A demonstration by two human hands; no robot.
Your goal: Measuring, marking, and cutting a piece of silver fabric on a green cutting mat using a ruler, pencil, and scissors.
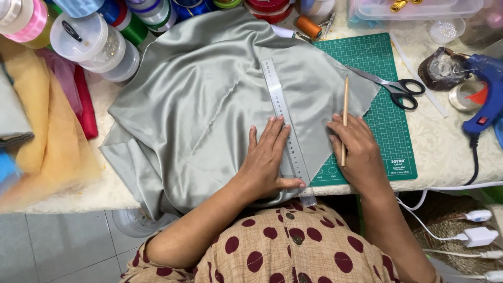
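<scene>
A table point(450, 152) with a cream patterned cloth stood over a floor point(57, 246) of pale grey tiles. Even, soft light fell across it. White cables and chargers point(474, 236) lay on a woven mat at the lower right.

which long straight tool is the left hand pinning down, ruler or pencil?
The clear ruler: the left hand lies flat on it over the grey satin fabric. The wooden pencil is gripped in the right hand.

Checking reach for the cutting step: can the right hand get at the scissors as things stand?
Probably yes, once freed. The scissors lie open on the green cutting mat, just beyond the right hand, with nothing between them. But that hand's fingers hold a pencil, so it would need setting down first.
</scene>
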